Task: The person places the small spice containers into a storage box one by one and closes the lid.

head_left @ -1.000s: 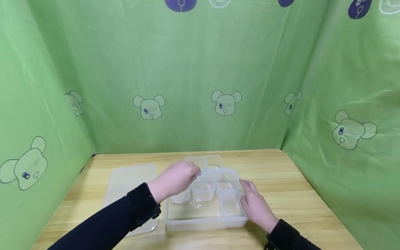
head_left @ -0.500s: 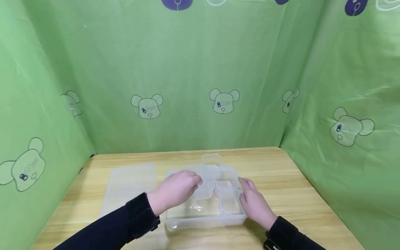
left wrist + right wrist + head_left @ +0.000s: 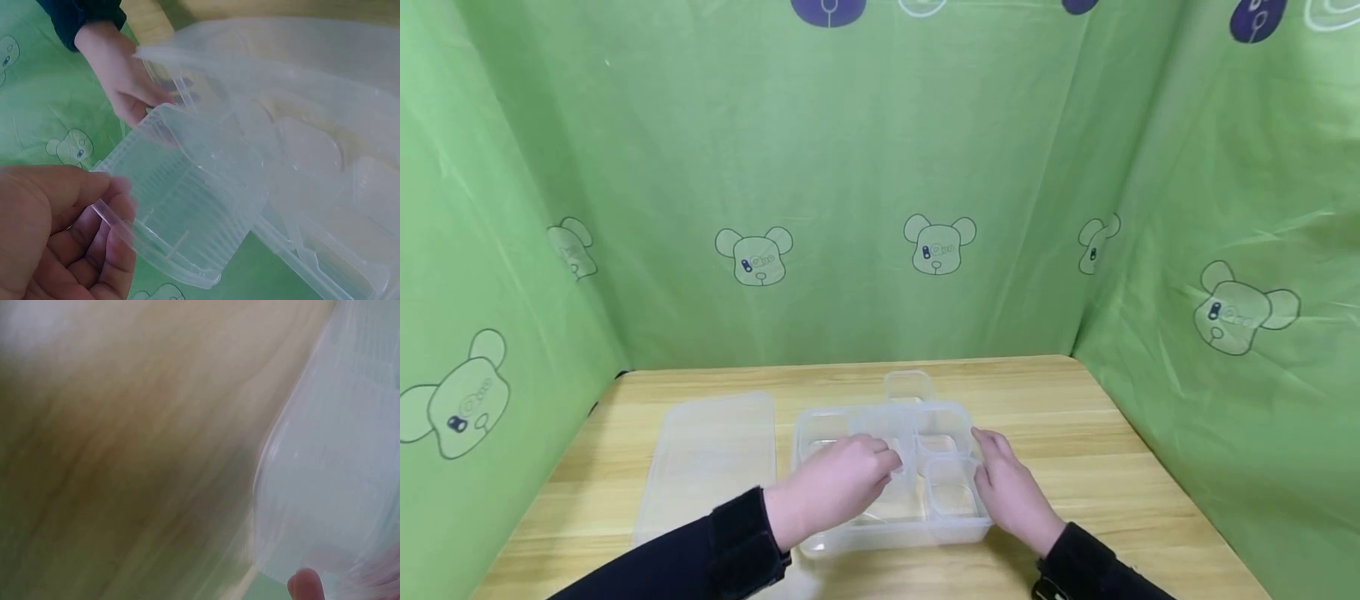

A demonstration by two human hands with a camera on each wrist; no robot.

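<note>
Here, small tubs in box — left hand pinches another tub.

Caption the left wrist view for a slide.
Left hand pinches a clear container by its rim, the right hand beyond.

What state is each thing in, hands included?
Lid: off, flat on table
Large box: open
Near-right container: open-topped, in large box
Far-right container: open-topped, in large box
Rearmost container: open-topped
Held container: lidless, pinched at rim
Left hand: pinching held container
Right hand: at large box's right side
</note>
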